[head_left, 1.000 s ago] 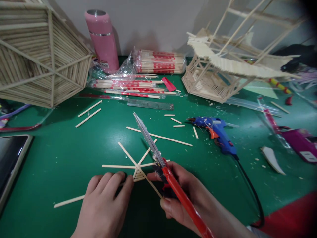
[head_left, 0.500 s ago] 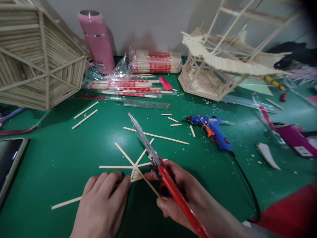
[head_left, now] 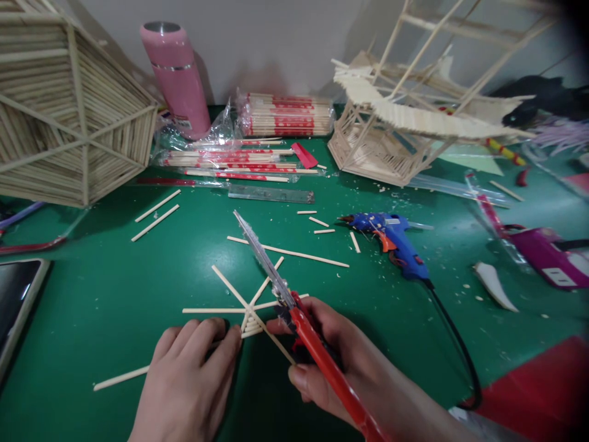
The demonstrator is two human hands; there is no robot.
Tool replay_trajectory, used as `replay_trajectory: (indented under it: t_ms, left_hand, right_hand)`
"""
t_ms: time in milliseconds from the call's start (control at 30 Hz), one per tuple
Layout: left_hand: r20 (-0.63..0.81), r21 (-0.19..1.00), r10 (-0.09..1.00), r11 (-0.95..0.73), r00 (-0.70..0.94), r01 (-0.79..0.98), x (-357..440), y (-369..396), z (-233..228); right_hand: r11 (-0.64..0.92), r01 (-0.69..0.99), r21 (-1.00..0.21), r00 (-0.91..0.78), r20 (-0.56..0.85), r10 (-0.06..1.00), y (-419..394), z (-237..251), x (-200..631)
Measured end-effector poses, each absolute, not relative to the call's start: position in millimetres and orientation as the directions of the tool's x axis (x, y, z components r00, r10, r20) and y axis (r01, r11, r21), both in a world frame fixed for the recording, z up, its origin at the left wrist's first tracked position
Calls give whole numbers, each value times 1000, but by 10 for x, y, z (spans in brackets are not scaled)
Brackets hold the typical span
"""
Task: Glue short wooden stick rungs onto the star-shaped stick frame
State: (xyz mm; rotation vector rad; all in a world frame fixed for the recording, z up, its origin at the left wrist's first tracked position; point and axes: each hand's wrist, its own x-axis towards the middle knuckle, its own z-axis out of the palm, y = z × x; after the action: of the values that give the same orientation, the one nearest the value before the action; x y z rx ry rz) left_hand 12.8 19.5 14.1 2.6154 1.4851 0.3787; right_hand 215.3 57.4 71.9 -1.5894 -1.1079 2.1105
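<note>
The left hand (head_left: 191, 383) lies palm down on the green mat (head_left: 110, 294), fingers together and flat, their tips pressing the near end of a star of thin wooden sticks (head_left: 248, 307) that lies at the mat's middle front. At about three o'clock from that star, the right hand (head_left: 331, 359) is wrapped around the red handles of a pair of scissors (head_left: 294, 307), fingers clamped on them, thumb tip resting beside the star's hub. The grey blades lie closed together, pointing toward eleven o'clock over the sticks. A long loose stick (head_left: 288, 252) lies just beyond the blades at twelve o'clock, and another long stick (head_left: 120, 378) runs out at nine o'clock from under the left hand. At two o'clock a blue glue gun (head_left: 396, 242) lies on its side, its black cord curving back toward the person. Farther off at twelve o'clock are packets of chopsticks (head_left: 285, 115) and a clear ruler (head_left: 271, 194); at eleven o'clock stands a pink flask (head_left: 177, 80), with a woven stick panel (head_left: 59, 116) at ten o'clock and a stick-built model (head_left: 381, 135) at one o'clock.
</note>
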Motion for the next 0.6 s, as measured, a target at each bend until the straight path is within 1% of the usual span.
replay_trajectory:
  t_ms: [200,333,433,533,600]
  left_hand:
    - [143,230,858,-513,493,827,137,196,137]
    - [154,235,858,-514,490,825,129,198,123]
    - [168,247,857,-515,487,821,125,180,125]
    - [202,280,879,-475,433,834,106,150,169]
    - [243,339,904,-420,353,842,73,134,228]
  right_hand:
    - [-665,209,-717,-367,-688,626,559,711,2162]
    - [-663,201,-721,-328,-688,648,540,700,2147]
    - [-655,199,-729,-338,-679,652,550,688,2144]
    - [-616,213,-758,-337,-649,682,562,719,2167]
    - [-574,224,-788,-316,-616,722,561,770,2198]
